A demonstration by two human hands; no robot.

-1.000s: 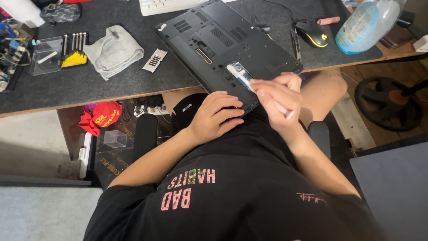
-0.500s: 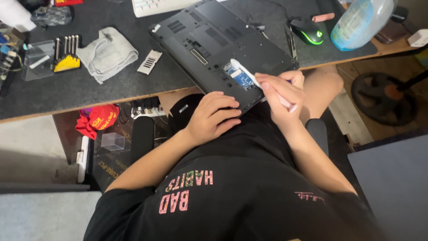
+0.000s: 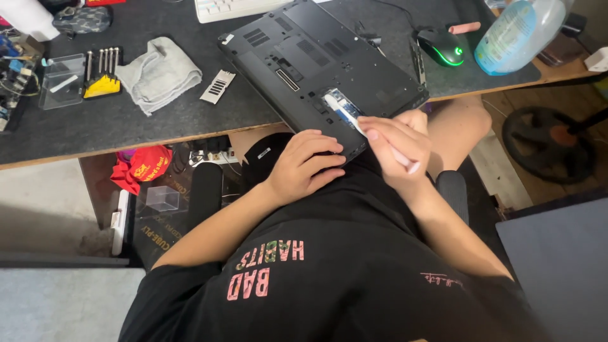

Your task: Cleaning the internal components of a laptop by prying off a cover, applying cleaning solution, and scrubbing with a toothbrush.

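Head view, laptop [image 3: 329, 69] edge under hands [image 3: 307, 166], tool [image 3: 354, 120] tip unclear

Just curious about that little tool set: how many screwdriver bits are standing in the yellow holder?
5 bits, side by side in the yellow holder at the desk's left, beside the grey cloth. More may be hidden.

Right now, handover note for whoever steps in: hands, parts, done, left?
Left hand: flat on the near edge of the upturned black laptop, steadying it.
Right hand: grip on a thin white tool, tip in the open bay with the blue board.
Done: bay cover is off.
Left: work in the bay not finished; bay still uncovered.
Screwdriver bits and grey cloth sit left of the laptop.
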